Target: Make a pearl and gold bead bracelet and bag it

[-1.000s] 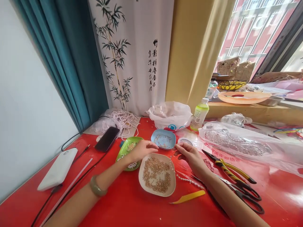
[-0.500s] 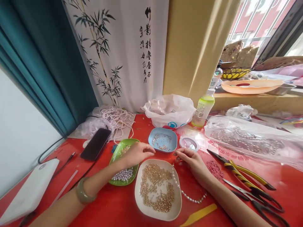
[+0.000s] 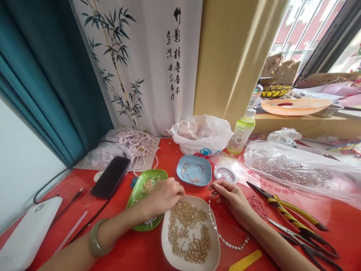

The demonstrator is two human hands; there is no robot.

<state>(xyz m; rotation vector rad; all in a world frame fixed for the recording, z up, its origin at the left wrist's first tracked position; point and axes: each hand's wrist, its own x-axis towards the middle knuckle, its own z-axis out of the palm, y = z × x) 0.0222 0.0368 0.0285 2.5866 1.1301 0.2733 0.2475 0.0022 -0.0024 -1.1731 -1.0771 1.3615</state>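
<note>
My right hand (image 3: 229,194) pinches the upper end of a strand of pearly beads (image 3: 229,245). From my fingers the strand hangs over the right rim of the cream dish (image 3: 166,251) and curves across the red table. Small gold beads (image 3: 187,214) lie in that dish. My left hand (image 3: 167,195) hovers at the dish's upper left rim, fingers curled together; anything in them is hidden. Beneath my left wrist is a green dish (image 3: 135,201) of beads, partly covered. A blue dish (image 3: 180,178) with small metallic pieces stands beyond both hands.
Long-nose pliers (image 3: 284,209) and scissors (image 3: 299,237) lie right of my right arm, beside red bits (image 3: 257,207). A yellow strip (image 3: 246,260) lies in front. A phone (image 3: 111,177) and cables are left. A bottle (image 3: 241,133) and plastic bag (image 3: 203,133) stand behind.
My left hand has lowered toward the cream dish and its fingers have curled in. My right hand keeps its pinch on the bead strand. The whole view has shifted slightly.
</note>
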